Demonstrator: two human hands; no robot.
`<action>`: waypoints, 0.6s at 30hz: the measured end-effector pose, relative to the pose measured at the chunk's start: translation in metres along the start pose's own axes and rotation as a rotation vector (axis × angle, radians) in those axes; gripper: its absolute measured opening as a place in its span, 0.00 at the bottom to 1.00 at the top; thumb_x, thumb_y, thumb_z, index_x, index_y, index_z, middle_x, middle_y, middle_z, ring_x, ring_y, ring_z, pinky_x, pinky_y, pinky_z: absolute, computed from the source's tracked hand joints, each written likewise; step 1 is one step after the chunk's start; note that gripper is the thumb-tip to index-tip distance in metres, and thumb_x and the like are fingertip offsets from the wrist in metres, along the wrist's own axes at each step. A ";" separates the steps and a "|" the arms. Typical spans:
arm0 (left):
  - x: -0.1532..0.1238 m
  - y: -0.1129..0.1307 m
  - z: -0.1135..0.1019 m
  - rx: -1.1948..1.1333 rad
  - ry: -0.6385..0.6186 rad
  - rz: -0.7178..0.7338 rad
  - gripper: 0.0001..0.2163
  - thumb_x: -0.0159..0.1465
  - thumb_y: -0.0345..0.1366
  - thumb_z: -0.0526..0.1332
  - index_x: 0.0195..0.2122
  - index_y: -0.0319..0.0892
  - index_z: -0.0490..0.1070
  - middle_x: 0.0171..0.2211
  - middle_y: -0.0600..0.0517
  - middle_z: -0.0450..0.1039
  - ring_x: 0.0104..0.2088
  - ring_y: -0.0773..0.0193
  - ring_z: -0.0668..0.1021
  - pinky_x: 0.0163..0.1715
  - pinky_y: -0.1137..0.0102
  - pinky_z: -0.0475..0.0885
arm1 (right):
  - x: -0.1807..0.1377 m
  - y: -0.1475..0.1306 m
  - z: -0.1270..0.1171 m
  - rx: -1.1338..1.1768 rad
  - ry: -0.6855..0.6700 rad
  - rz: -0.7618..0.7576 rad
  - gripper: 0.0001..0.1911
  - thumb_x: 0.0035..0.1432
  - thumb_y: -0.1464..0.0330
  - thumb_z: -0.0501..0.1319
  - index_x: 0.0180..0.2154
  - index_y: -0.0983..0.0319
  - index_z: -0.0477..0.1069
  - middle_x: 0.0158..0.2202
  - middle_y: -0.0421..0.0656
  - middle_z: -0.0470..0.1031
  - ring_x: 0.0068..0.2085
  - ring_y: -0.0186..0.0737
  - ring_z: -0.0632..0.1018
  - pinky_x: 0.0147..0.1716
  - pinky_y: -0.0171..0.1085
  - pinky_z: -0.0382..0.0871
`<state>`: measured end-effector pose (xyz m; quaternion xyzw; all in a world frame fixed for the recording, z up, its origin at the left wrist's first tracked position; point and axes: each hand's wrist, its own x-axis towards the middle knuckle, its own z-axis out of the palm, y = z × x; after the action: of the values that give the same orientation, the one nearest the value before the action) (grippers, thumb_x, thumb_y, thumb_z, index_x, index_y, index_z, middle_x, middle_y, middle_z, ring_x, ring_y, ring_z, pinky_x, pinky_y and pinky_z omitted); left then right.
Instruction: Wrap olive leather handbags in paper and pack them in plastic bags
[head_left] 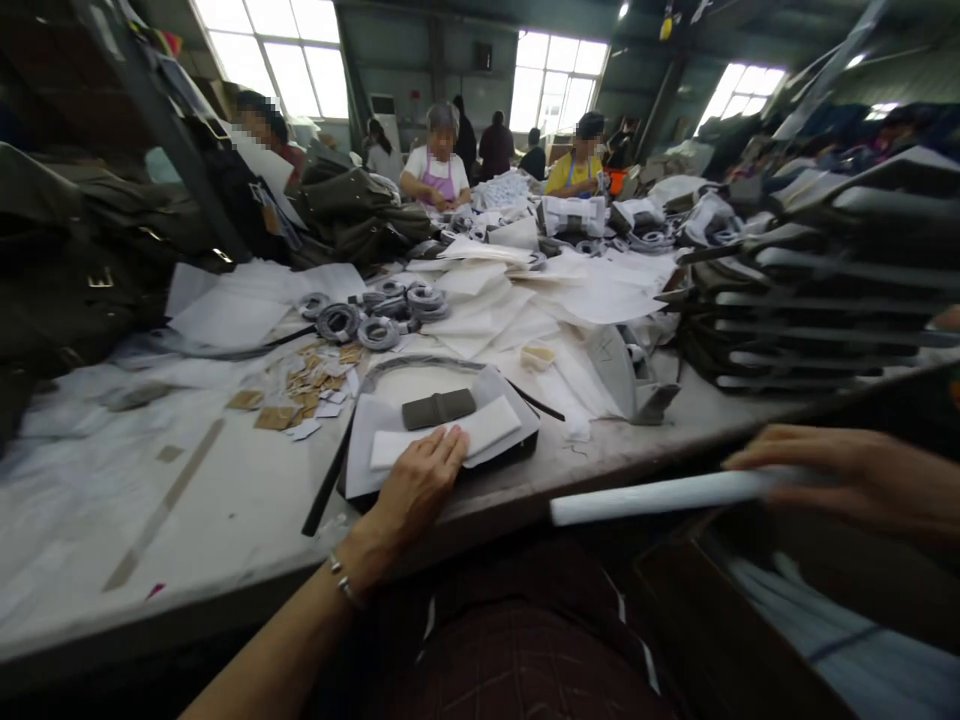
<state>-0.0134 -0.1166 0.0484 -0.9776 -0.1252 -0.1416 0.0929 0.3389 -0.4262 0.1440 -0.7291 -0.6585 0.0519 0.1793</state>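
My left hand [416, 475] lies with its fingers stretched out on a folded white strip [491, 428]. Under that strip is a thin white sheet [491, 385], which rests on a dark flat piece [517, 450] with a handle curving along its far side. Beside my fingertips sits a dark olive fabric piece [439, 408] with a band round its middle. Off to the right, past the table's front edge, my right hand [862, 475] grips one end of a long white roll [652, 497]. The roll's far end is inside my hand.
An open box [712, 600] of pale strips stands below my right hand. Coiled grey straps [379, 333], small tan tags [281, 415], paper sheets [480, 300] and a tape dispenser [622, 370] lie on the table [247, 530]. Stacked dark bags [810, 300] rise at right. People work opposite.
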 end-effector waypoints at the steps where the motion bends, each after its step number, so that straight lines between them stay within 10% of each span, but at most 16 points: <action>1: 0.003 -0.003 -0.004 -0.021 -0.014 0.008 0.20 0.65 0.23 0.51 0.59 0.34 0.65 0.58 0.39 0.70 0.57 0.51 0.74 0.50 0.59 0.74 | 0.018 -0.021 0.009 0.017 -0.104 -0.062 0.09 0.60 0.60 0.65 0.42 0.51 0.79 0.40 0.44 0.79 0.36 0.40 0.80 0.35 0.34 0.76; 8: 0.024 -0.029 -0.035 -0.177 -0.164 0.073 0.14 0.68 0.26 0.52 0.53 0.42 0.68 0.53 0.47 0.75 0.50 0.58 0.79 0.44 0.67 0.76 | 0.112 -0.133 0.127 -0.036 0.184 -0.394 0.09 0.63 0.73 0.58 0.45 0.61 0.72 0.39 0.45 0.76 0.40 0.42 0.75 0.41 0.40 0.70; 18: 0.026 -0.021 -0.040 -0.085 -0.180 0.002 0.13 0.66 0.30 0.56 0.52 0.37 0.68 0.53 0.41 0.74 0.53 0.54 0.76 0.50 0.62 0.72 | 0.162 -0.131 0.196 -0.141 0.665 -0.514 0.08 0.65 0.74 0.58 0.36 0.59 0.75 0.34 0.42 0.76 0.37 0.40 0.71 0.40 0.41 0.60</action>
<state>-0.0053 -0.0997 0.0974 -0.9895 -0.1257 -0.0585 0.0400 0.1753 -0.2213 0.0309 -0.5288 -0.7271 -0.2776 0.3386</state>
